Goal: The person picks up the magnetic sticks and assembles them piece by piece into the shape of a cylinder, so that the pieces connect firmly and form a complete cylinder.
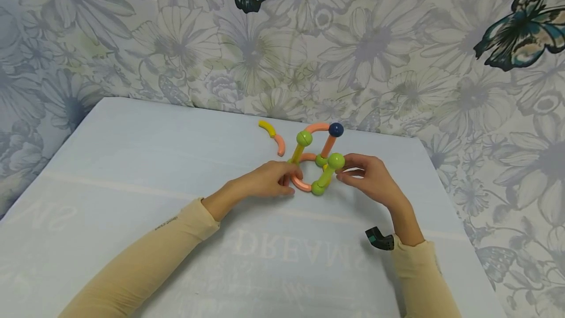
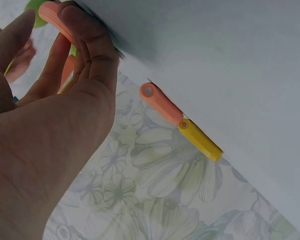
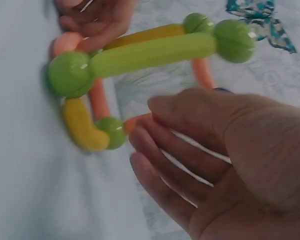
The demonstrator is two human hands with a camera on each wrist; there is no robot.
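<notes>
A toy frame of balls and rods stands on the table: a ring of curved orange rods (image 1: 302,184) and yellow ones (image 3: 82,125), joined by green balls (image 1: 318,188). From it rise a yellow rod (image 1: 297,153), a straight orange rod (image 1: 328,146) and a light green rod (image 1: 325,177) topped by a green ball (image 1: 336,161). A navy ball (image 1: 336,129) joins the upper curved orange rod (image 1: 317,127). My left hand (image 1: 270,179) holds the ring's curved orange rod at the left. Beside the light green rod, my right hand (image 1: 372,179) has loosely bent fingers with nothing between them.
Behind the left hand, a loose yellow curved rod (image 1: 267,128) and a loose orange one (image 1: 280,145) lie end to end on the white table (image 1: 167,146). Flowered wallpaper (image 1: 176,43) rises at the table's back edge. A small black device (image 1: 379,239) sits by the right sleeve.
</notes>
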